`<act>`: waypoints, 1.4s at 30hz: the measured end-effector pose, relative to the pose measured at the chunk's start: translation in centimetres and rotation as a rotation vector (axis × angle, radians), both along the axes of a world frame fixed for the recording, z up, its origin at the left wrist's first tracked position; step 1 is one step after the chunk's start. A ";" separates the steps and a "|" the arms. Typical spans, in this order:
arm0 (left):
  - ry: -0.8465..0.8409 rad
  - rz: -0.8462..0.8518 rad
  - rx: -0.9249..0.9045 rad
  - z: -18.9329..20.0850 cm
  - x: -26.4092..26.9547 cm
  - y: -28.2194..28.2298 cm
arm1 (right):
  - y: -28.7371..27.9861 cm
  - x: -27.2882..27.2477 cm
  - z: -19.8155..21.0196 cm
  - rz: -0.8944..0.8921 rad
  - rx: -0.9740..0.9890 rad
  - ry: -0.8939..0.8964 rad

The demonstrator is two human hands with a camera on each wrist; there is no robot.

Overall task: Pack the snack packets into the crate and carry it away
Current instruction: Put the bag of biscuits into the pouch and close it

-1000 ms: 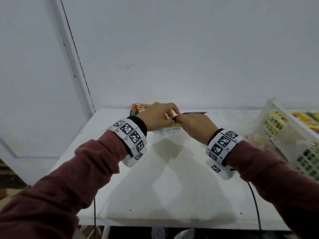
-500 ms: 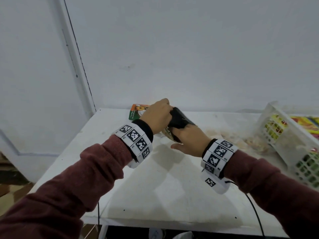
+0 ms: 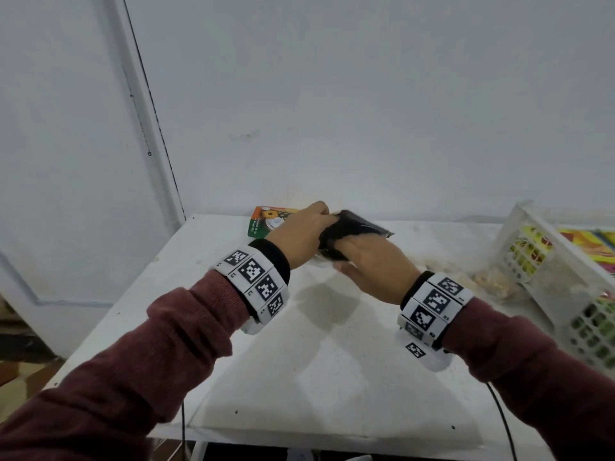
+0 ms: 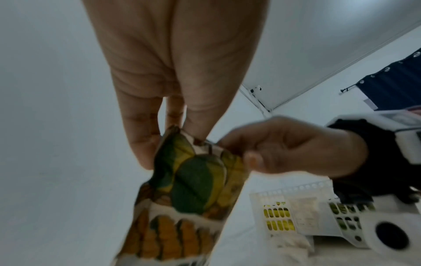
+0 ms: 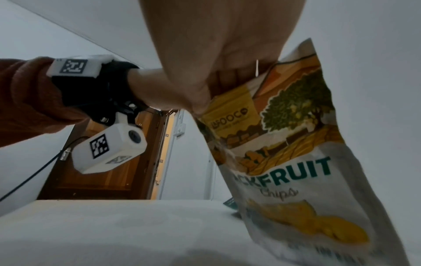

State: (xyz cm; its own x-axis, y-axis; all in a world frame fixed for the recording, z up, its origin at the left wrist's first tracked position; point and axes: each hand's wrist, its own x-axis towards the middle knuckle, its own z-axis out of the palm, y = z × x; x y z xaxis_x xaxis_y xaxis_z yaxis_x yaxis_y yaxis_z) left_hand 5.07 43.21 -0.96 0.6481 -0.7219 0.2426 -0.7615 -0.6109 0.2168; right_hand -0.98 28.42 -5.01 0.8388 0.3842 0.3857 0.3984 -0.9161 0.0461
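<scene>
Both hands meet above the table (image 3: pixel 326 367), left of the crate (image 3: pixel 562 284). The left hand (image 3: pixel 301 234) and right hand (image 3: pixel 376 266) pinch the top of a chips packet (image 5: pixel 293 162), fingers curled round it, lifted.

The snack packet (image 5: pixel 296 162), at right in the right wrist view, reads "LAFOOCO" on a yellow panel, "CKFRUIT" in teal, "Chips" beneath. Other print illegible.
</scene>
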 end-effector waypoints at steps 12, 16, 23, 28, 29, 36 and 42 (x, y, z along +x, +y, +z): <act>-0.049 0.113 -0.021 -0.4 1.2 -1.8 | -5.8 -1.1 2.5 -0.052 0.535 -0.222; -0.030 0.038 -0.079 0.3 1.1 -2.2 | -10.8 0.3 2.8 -0.398 0.552 0.008; 0.000 0.099 -0.122 0.4 1.3 -2.7 | -15.6 6.3 -2.0 -0.575 0.222 0.551; 0.051 0.124 -0.130 0.5 2.0 -2.9 | -15.6 9.0 -4.3 -0.575 0.132 0.694; 0.055 0.133 -0.128 0.5 2.1 -3.0 | -15.7 9.5 -4.7 -0.585 0.122 0.719; 0.059 0.168 -0.117 0.3 2.5 -3.6 | -16.5 11.1 -5.9 -0.599 0.112 0.710; 0.053 0.160 -0.119 0.4 2.6 -3.8 | -17.0 11.9 -5.3 -0.583 0.202 0.645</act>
